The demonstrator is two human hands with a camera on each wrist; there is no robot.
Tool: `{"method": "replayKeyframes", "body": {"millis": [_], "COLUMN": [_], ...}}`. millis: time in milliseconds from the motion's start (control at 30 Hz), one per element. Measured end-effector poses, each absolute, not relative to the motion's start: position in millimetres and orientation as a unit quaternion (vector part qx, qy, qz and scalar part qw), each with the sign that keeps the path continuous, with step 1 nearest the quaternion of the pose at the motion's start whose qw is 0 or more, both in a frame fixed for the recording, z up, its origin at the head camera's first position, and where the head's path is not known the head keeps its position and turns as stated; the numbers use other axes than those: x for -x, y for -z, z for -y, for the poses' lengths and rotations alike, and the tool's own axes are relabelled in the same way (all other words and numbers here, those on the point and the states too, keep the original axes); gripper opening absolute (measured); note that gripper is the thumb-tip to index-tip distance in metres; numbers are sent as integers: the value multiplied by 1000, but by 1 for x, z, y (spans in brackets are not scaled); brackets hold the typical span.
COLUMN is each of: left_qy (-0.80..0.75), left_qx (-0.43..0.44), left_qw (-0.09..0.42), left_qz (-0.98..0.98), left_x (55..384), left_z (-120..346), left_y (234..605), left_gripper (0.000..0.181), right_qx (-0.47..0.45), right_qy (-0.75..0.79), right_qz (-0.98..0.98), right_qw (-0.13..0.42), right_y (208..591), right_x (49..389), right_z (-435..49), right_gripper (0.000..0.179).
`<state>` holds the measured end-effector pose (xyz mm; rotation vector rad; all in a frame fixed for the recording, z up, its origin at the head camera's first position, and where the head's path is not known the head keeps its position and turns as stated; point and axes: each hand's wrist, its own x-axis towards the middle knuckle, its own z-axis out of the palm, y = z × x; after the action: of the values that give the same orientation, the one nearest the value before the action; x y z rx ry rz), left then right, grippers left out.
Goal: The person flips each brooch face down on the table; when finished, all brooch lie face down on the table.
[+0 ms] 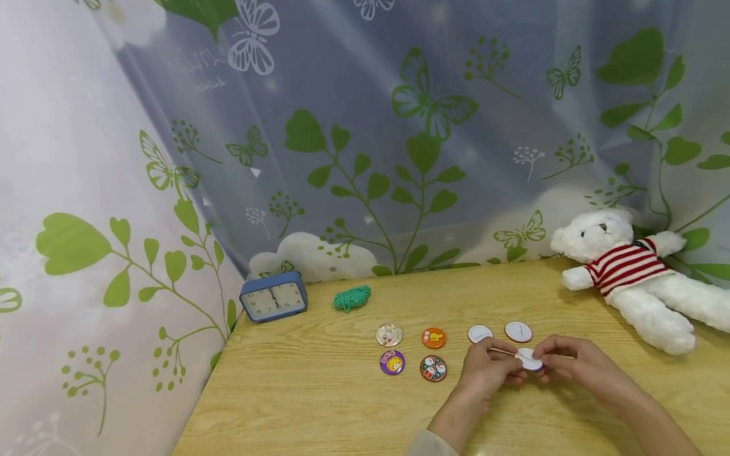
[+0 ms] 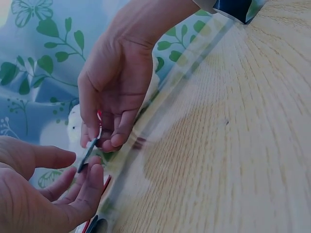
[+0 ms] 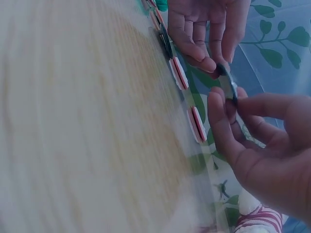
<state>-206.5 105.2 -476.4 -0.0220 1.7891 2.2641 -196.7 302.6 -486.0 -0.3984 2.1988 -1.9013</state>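
Note:
Both hands meet over the table around a round pin badge (image 1: 529,359), its white back turned up. My right hand (image 1: 578,361) pinches its right edge between thumb and fingers. At the opposite edge, my left hand (image 1: 487,368) holds it with thumb and fingertips. Seen edge-on, the badge (image 3: 228,85) is a thin disc spanning the fingertips of both hands in the right wrist view. Just behind the hands lie two more badges, white backs up: one (image 1: 481,334) partly behind my left hand, the other (image 1: 518,331) farther right.
Left of the hands, face-up badges lie in two rows: a pale shiny one (image 1: 389,334), an orange one (image 1: 433,337), a purple one (image 1: 392,362) and a dark patterned one (image 1: 433,367). Behind stand a blue clock (image 1: 274,297), green yarn (image 1: 352,297) and a white teddy bear (image 1: 630,272).

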Motion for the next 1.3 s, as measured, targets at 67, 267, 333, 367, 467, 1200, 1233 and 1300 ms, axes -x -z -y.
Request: {"method": "replayKeyframes", "body": {"millis": [67,267,333,367,467,1200,1233,1300], "left_qy": [-779,-766,-764,-763,-761,-735,-735,-736], "left_qx": [7,-2,-4,-5,-3,26,27,25], "left_qw": [131,150,155,157,159,161,160,159], "left_qz": [-614,-625,-627,-627,-628,-658,-658,-658], "left_x": [207,205,205,205,204,199,199,199], "left_z": [-105,-105,-105,-106,-107,-111,-111,-110], "left_y": [476,476,476,476,477,472,472,472], "left_gripper": [22,18,16,15,13,12,12,12], "right_qx": [141,119,97,86,60,-61,-62,-64], "right_qy": [639,639,639,638,633,622,623,624], "right_qz": [-750,-751,-753,-754,-760,-769,-768,-767], "right_qw": [98,116,124,128,134,136,135,134], "right_y": [486,486,485,484,483,474,474,474], "right_x": [196,194,194,193,193,196,196,197], "right_z": [-303,-306,-306,-307,-307,-304,-304,-304], "right_gripper": [23,17,19,20,27,44,45,47]}}
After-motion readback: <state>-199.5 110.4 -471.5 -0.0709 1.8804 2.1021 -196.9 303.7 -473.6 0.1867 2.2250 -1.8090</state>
